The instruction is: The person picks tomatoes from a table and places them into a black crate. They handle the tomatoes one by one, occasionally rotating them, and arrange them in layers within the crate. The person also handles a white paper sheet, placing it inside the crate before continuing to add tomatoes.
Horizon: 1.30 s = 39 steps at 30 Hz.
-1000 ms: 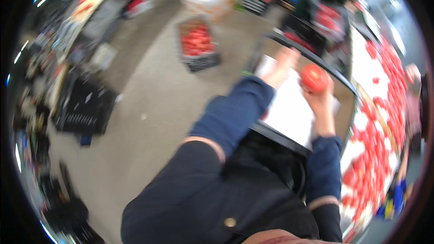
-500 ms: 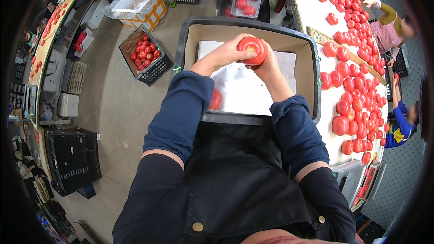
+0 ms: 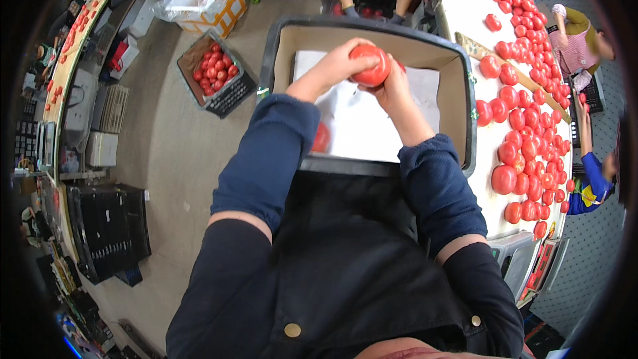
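A large red tomato (image 3: 369, 66) is held between my two hands above a black crate (image 3: 469, 126). My left hand (image 3: 335, 66) wraps its left side, thumb lying across the front. My right hand (image 3: 396, 92) grips it from the right and below, with those fingers partly hidden behind it. A bit of red also shows beyond my right fingers; I cannot tell whether it belongs to the same tomato. Brown board lines the crate walls, and white paper (image 3: 359, 129) covers its bottom. Another tomato (image 3: 321, 138) lies at the crate's near left, partly covered by my left sleeve.
To the right, a white table (image 3: 488, 149) carries many tomatoes, divided by a wooden strip (image 3: 525, 80). A smaller tomato crate (image 3: 229, 93) stands on the floor at left, near a lined white-and-orange box (image 3: 212, 10). A co-worker's gloved hands (image 3: 372, 14) are just beyond my crate.
The tomato has turned in my hands, its stem end no longer facing me. Across from me, the co-worker's clear tray of tomatoes has gone out of sight and their hands sit lower.
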{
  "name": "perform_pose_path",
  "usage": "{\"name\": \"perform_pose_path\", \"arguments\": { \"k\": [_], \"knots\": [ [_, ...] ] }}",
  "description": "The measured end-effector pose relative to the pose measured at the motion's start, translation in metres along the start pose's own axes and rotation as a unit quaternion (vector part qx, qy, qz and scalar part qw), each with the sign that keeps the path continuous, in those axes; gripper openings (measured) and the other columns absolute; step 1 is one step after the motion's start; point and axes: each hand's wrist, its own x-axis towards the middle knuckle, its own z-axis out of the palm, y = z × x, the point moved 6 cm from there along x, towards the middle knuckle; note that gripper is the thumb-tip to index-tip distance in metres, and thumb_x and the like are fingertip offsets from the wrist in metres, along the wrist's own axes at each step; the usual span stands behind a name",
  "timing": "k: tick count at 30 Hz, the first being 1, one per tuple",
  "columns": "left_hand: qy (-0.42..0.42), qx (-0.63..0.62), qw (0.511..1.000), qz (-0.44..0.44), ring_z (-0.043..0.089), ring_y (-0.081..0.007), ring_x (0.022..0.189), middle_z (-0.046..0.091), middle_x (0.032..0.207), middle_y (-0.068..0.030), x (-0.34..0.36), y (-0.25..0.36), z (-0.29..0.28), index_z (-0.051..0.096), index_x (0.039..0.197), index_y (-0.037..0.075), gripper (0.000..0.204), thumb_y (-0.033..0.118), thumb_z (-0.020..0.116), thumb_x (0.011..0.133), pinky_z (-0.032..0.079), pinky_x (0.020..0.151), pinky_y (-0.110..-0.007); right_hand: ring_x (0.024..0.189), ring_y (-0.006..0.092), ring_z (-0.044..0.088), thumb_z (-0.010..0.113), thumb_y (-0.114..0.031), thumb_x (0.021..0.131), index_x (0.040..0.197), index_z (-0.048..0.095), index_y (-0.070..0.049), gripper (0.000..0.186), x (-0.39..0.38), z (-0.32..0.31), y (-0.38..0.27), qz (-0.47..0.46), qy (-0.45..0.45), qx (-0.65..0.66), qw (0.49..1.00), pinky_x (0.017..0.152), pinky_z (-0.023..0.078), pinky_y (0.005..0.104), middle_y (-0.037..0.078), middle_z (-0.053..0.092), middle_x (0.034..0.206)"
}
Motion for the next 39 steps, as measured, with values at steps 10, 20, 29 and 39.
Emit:
{"name": "perform_pose_path", "arguments": {
  "k": [10, 20, 29, 39],
  "knots": [
    [0.225, -0.316, 0.921, -0.043, 0.064, -0.0286, 0.105, 0.059, 0.124, -0.0123, 0.004, -0.001, -0.056, 0.052, 0.125, 0.013, 0.049, 0.051, 0.03, 0.103, 0.057, 0.081, -0.047, 0.102, 0.0405, 0.058, 0.069, -0.037, 0.078, 0.13, 0.055, -0.009, 0.061, -0.067, 0.072, 0.102, -0.141, -0.395, -0.69, 0.589, 0.092, 0.048, 0.045, 0.024, 0.057, 0.112],
    [0.233, -0.364, 0.902, 0.0, 0.063, -0.0285, 0.107, 0.062, 0.119, -0.0112, 0.0, 0.009, -0.05, 0.055, 0.118, 0.013, 0.046, 0.049, 0.032, 0.103, 0.055, 0.086, -0.053, 0.082, 0.0255, 0.068, 0.069, -0.048, 0.076, 0.126, 0.051, 0.002, 0.073, -0.029, 0.048, 0.077, 0.067, -0.277, -0.563, 0.775, 0.057, 0.057, 0.0307, 0.021, 0.061, 0.11],
    [0.258, -0.346, 0.902, 0.014, 0.066, -0.0226, 0.098, 0.067, 0.106, -0.0067, 0.007, -0.012, -0.061, 0.06, 0.111, 0.011, 0.036, 0.043, 0.05, 0.098, 0.056, 0.082, -0.045, 0.103, 0.0417, 0.065, 0.04, -0.057, 0.095, 0.123, 0.055, -0.004, 0.061, -0.019, 0.014, -0.023, 0.122, -0.183, 0.129, 0.967, 0.057, 0.057, 0.0334, 0.026, 0.063, 0.116],
    [0.27, -0.241, 0.932, -0.003, 0.067, -0.019, 0.088, 0.068, 0.099, -0.0072, 0.0, 0.001, -0.049, 0.066, 0.107, 0.006, 0.038, 0.036, 0.043, 0.102, 0.055, 0.077, -0.036, 0.099, 0.0441, 0.064, 0.041, -0.054, 0.095, 0.123, 0.055, -0.004, 0.059, -0.004, 0.002, -0.02, 0.123, -0.183, 0.164, 0.961, 0.061, 0.058, 0.037, 0.029, 0.061, 0.116]
  ]
}}
